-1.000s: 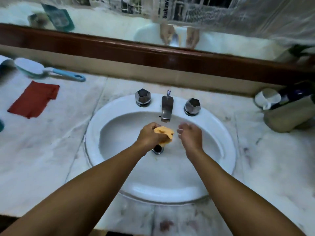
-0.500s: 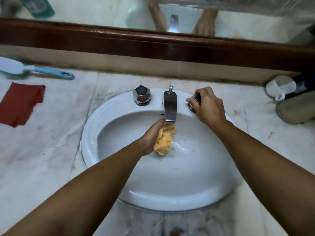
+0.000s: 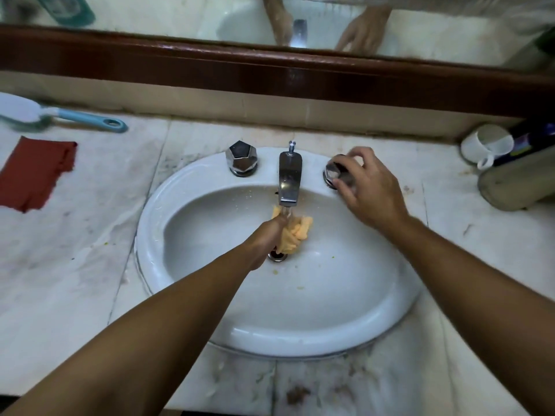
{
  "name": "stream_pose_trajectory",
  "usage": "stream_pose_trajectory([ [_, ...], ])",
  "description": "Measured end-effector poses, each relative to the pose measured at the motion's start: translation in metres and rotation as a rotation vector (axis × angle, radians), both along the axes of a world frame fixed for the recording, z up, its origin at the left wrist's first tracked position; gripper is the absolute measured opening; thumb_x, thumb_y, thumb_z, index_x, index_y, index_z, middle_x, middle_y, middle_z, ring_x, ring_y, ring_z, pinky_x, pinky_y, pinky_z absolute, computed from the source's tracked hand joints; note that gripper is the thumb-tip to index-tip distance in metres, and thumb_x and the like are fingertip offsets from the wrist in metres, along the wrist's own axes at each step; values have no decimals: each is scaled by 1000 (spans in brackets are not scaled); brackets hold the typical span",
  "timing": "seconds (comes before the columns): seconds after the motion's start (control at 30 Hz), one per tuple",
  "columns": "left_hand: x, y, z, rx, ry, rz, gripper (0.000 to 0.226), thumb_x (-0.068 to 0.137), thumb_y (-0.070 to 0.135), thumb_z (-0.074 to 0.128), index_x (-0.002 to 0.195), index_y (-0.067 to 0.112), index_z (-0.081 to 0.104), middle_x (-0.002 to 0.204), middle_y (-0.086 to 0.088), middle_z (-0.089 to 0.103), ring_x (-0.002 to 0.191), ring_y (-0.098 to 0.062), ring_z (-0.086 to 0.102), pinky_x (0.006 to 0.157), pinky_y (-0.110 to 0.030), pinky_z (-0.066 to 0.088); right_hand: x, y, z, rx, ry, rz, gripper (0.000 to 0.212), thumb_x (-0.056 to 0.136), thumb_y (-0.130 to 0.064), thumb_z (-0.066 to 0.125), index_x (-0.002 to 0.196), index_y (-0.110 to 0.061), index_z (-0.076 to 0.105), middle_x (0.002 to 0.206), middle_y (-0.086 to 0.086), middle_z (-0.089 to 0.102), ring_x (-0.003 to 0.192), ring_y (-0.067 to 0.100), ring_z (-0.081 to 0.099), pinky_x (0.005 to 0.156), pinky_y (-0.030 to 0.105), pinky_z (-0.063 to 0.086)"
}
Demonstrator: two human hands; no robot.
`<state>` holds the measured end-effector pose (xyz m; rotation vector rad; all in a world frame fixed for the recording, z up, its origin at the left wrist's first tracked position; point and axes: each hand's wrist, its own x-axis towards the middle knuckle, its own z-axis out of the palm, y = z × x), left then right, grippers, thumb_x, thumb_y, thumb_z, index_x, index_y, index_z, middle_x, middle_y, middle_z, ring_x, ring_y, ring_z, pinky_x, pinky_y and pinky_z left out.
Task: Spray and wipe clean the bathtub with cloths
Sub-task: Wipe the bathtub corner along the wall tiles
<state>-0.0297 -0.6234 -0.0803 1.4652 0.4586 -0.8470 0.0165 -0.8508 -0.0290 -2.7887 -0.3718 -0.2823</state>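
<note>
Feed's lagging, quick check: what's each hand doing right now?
Left hand: grips the orange cloth under the faucet.
Right hand: fingers curled round the right tap knob.

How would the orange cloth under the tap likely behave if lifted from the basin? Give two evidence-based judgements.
Probably floppy: the orange cloth hangs in crumpled folds from the left hand. Likely heavy and dripping, since water seems to run onto it from the spout.

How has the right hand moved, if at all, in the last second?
Yes. The right hand left the basin below the spout and went up and right to the right tap knob, which it now holds.
</note>
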Motion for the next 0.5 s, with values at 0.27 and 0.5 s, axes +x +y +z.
stream_pose_trajectory([
  [0.27,-6,0,-2,19,-85,54,31,100,38,60,108,11,73,104,-10,77,99,-28,73,99,-44,54,-63,70,-57,873,988,-576,42,93,-58,62,101,-19,74,103,2,77,100,23,70,99,42,54],
  [0.5,2,7,10,245,-99,94,36,100,40,48,101,13,71,102,-8,74,96,-24,68,83,-34,48,-59,80,-63,1326,1082,-612,24,93,-24,74,103,-2,72,95,15,75,77,25,74,74,38,62],
])
